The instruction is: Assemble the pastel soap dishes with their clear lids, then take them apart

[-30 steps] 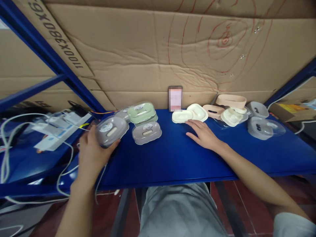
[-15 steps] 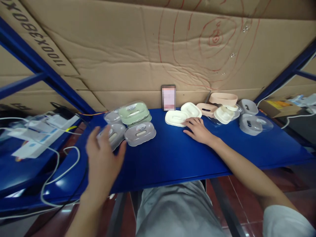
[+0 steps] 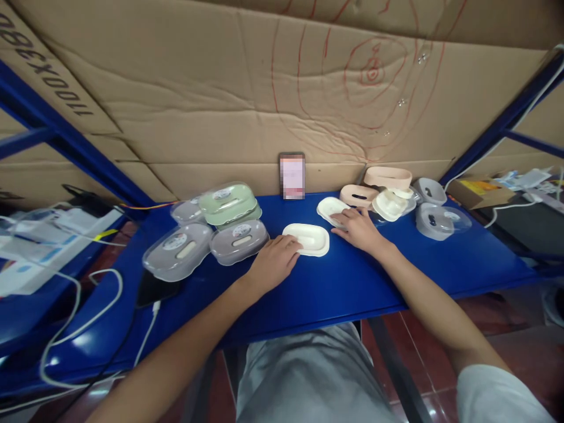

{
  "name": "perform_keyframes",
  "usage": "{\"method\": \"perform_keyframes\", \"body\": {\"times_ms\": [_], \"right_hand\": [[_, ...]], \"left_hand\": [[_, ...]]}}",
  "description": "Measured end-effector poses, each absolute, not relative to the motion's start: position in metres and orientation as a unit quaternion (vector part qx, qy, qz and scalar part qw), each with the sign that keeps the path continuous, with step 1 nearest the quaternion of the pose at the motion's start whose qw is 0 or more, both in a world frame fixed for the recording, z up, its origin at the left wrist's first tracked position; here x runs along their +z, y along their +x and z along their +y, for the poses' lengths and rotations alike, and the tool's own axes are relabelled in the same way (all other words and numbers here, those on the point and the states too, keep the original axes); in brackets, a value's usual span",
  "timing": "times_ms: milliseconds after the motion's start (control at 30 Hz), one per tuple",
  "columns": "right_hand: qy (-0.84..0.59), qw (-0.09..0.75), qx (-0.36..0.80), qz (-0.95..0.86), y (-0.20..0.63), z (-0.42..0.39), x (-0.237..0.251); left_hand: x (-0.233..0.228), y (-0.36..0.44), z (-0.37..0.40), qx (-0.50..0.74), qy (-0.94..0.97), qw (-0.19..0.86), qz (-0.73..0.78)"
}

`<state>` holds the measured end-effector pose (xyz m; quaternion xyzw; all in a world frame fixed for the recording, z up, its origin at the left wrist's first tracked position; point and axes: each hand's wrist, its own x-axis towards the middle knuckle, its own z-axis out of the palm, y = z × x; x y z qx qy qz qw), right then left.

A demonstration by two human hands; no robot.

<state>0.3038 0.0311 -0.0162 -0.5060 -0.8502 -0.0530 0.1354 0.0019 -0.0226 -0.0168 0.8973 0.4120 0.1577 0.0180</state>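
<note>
A cream oval tray [image 3: 318, 241] with a recessed middle lies flat in the middle of the blue table. My left hand [image 3: 274, 262] has its fingers closed over the tray's left end. Behind it and a little to the right lies a second cream oval tray [image 3: 329, 207]. The fingers of my right hand [image 3: 360, 230] curl over that one's right edge, with the thumb low beside it. A grey lidded box [image 3: 240, 241] stands just left of my left hand.
At left stand another grey lidded box [image 3: 176, 255] and a green lidded box [image 3: 227, 202]. A phone [image 3: 292, 176] leans on the cardboard wall [image 3: 198, 106]. Peach boxes [image 3: 388, 176], cream pieces [image 3: 390, 205] and grey boxes [image 3: 434, 222] sit at right. A white cable [image 3: 147, 335] hangs at front left.
My left hand has come from the grey boxes to the front cream tray, which now lies nearer me, apart from the other tray. My right hand has shifted to the rear tray. The view has turned slightly.
</note>
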Motion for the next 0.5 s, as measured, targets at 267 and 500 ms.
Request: {"method": "perform_keyframes", "body": {"times_ms": [267, 500], "right_hand": [[-0.502, 0.160, -0.073, -0.846, 0.315, 0.031, -0.003], [-0.635, 0.153, -0.147, -0.743, 0.332, 0.049, -0.007]], "left_hand": [[-0.013, -0.003, -0.027, 0.173, 0.898, 0.038, 0.402], [-0.009, -0.004, -0.031, 0.186, 0.906, 0.071, 0.375]]}}
